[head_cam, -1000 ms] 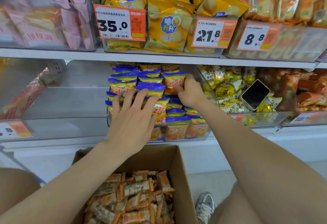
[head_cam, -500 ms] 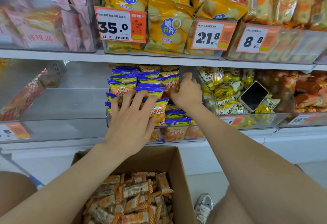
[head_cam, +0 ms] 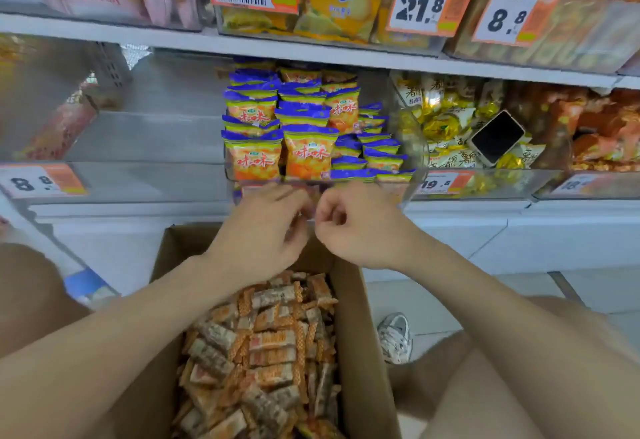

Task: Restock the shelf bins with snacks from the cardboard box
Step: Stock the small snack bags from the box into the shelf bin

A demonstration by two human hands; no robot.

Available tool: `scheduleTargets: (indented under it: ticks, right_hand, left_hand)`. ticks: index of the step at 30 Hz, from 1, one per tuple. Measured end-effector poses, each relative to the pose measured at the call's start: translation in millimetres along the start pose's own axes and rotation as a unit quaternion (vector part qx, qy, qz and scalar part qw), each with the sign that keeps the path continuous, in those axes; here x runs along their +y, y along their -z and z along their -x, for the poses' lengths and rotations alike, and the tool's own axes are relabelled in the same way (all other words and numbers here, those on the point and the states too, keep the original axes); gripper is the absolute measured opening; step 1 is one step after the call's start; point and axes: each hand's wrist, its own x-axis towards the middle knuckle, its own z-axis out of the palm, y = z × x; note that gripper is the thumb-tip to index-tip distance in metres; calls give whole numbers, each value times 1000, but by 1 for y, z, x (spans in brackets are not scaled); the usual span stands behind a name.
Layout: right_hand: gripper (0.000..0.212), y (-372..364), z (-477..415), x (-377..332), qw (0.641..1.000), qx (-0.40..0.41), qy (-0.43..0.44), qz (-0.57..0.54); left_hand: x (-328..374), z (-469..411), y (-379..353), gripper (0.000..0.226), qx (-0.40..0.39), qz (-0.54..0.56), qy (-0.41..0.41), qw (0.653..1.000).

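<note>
Just below the snack bin (head_cam: 414, 161) — left hand (head_cam: 263, 230), right hand (head_cam: 356, 227) curled, empty — over the box (head_cam: 360, 334).

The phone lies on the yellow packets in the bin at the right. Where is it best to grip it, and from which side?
I would pinch the phone across its two long edges, coming from above and the front, over the bin's clear front wall. It lies screen up, tilted on loose yellow packets, so its flat faces offer no hold.
</note>
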Motion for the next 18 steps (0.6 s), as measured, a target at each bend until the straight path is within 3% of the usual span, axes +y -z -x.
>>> scheduleTargets:
  ticks: [3, 6, 9, 15, 18]
  right_hand:
    - [17, -46, 26, 21, 958, -247, 23, 143]
    - [8, -88, 49, 44, 910, -325, 53, 251]
    - [6, -113, 60, 62, 904, -302, 79, 292]
    - [32, -121, 48, 87, 925, -249, 77, 275]
    - [28, -121, 42, 94, 930, -242, 85, 263]
  left_hand:
    - [-1, 41, -33, 14, -282, 21, 75, 956]
    - [6, 81, -71, 17, -492, 32, 71, 867]
    - [16, 117, -105, 28, -570, 42, 49, 819]
    - [16, 174, -180, 43, -688, 95, 95, 713]
    - [21, 185, -205, 74, -738, 115, 115, 655]
